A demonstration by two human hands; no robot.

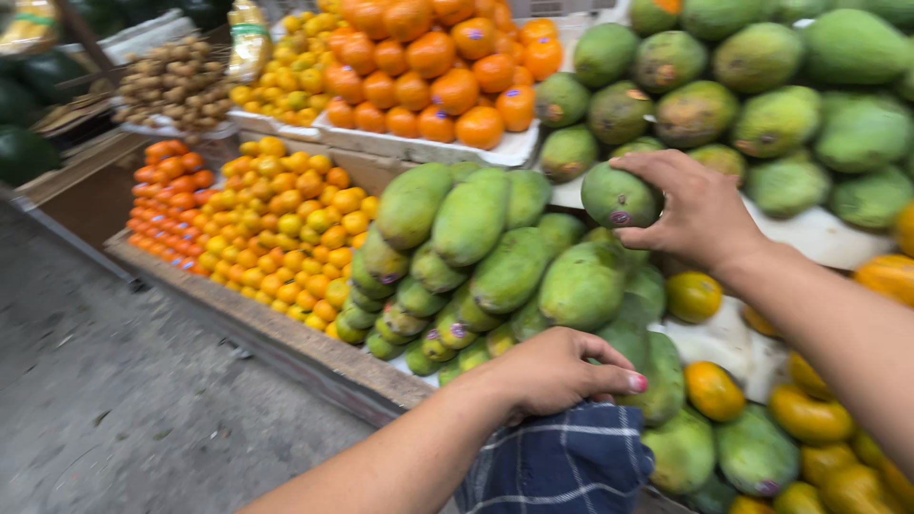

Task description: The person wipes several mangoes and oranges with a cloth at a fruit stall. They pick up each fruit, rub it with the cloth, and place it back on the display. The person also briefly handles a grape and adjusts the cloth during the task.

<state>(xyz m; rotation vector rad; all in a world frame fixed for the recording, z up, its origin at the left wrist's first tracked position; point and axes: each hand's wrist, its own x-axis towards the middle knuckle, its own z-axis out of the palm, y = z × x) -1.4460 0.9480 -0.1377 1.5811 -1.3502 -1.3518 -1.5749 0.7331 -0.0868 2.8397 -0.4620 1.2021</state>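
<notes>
Here, right hand (pixel 700 214) gripping a green mango (pixel 619 197) — left hand (pixel 557 371) clutching checked cloth (pixel 562 462).

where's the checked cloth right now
In the head view, the checked cloth sits at the bottom centre, under the left hand, in front of the green mangoes.

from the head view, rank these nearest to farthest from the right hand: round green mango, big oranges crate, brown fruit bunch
From the right hand:
1. round green mango, in its grip.
2. big oranges crate, up and left.
3. brown fruit bunch, far left at the back.
</notes>
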